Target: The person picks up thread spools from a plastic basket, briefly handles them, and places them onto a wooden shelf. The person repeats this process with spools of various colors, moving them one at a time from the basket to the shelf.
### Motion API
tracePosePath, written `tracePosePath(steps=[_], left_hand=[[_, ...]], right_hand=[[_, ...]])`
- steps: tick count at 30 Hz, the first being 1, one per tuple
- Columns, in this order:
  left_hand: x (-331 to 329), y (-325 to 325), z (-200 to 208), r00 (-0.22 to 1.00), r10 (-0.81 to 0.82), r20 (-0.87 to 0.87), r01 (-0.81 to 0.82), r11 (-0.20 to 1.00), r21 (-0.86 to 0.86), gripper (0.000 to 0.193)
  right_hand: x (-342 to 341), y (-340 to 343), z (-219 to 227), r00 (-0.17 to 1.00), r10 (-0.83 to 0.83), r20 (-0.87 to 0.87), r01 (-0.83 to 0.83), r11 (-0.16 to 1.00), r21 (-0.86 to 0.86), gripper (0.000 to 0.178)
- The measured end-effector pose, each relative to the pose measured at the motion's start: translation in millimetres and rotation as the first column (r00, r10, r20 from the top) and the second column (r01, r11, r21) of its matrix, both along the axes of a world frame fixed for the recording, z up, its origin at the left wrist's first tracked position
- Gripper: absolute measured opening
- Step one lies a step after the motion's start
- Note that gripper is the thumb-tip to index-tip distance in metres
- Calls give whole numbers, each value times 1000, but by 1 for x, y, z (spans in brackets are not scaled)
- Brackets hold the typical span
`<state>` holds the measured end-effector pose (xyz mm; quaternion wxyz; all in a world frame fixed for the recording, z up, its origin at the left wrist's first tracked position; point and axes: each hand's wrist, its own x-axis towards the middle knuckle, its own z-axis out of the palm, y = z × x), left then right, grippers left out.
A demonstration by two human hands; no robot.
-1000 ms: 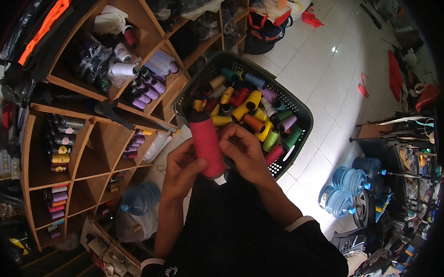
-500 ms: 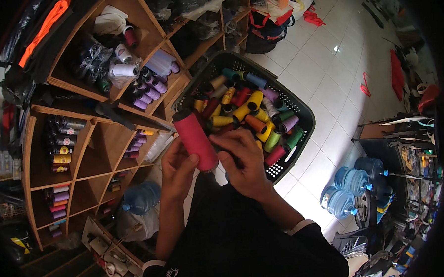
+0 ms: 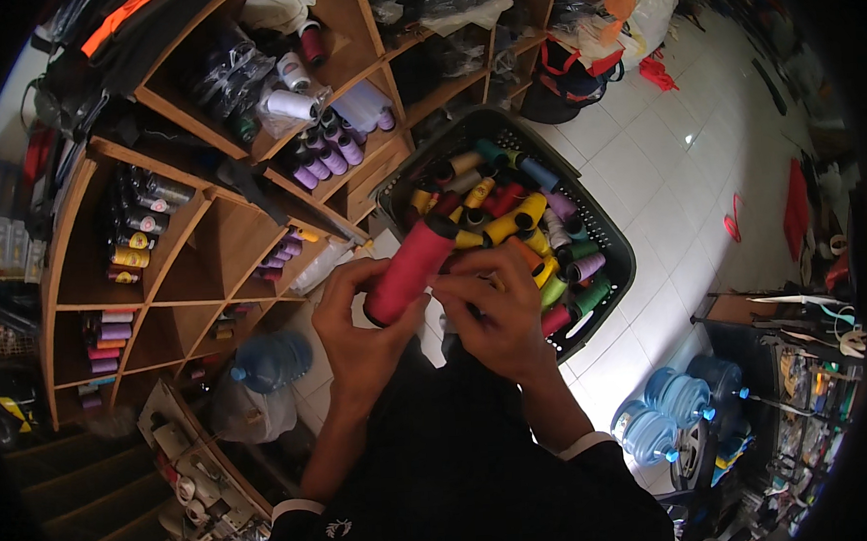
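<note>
A large crimson spool of thread (image 3: 412, 271) is held in front of me, its top leaning to the right. My left hand (image 3: 354, 322) is closed around its lower part, with the thumb on the near side. Close beside the spool, my right hand (image 3: 501, 311) has thumb and fingertips pressed together; whatever they pinch is too small to make out. Just beyond both hands stands a dark perforated plastic basket (image 3: 613, 226), filled with spools in yellow, green, blue, purple, orange and red. Part of the basket is hidden behind my hands and the spool.
Wooden cubby shelves (image 3: 156, 336) with more spools, such as purple ones (image 3: 322, 164), fill the left side. Blue water jugs (image 3: 679, 395) stand on the tiled floor at right, another jug (image 3: 273, 363) at lower left. A dark bag (image 3: 566, 86) sits behind the basket.
The crimson spool has swung from leaning left to leaning right. My left hand's hold has shifted lower around it, and my right fingertips have closed together beside it. The whole view has shifted slightly.
</note>
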<state>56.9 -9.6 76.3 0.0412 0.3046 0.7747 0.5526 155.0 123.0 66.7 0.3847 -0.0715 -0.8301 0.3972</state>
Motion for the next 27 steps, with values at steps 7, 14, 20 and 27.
tracePosePath(steps=[7,14,20,27], left_hand=[[0,-10,13,971,27,-238,-65,986,-151,42],[-4,-12,11,948,13,-319,-72,983,-172,42],[-8,-11,10,963,60,-261,-96,987,-127,41],[-5,-8,13,951,8,-310,-62,984,-165,42]], right_hand=[[-18,-1,4,987,159,-1,-158,985,63,27],[-22,-2,-4,980,184,76,-184,983,-7,17],[-7,-9,-18,989,131,75,-111,969,-219,14],[-13,-5,-9,994,105,1,-105,994,-35,22]])
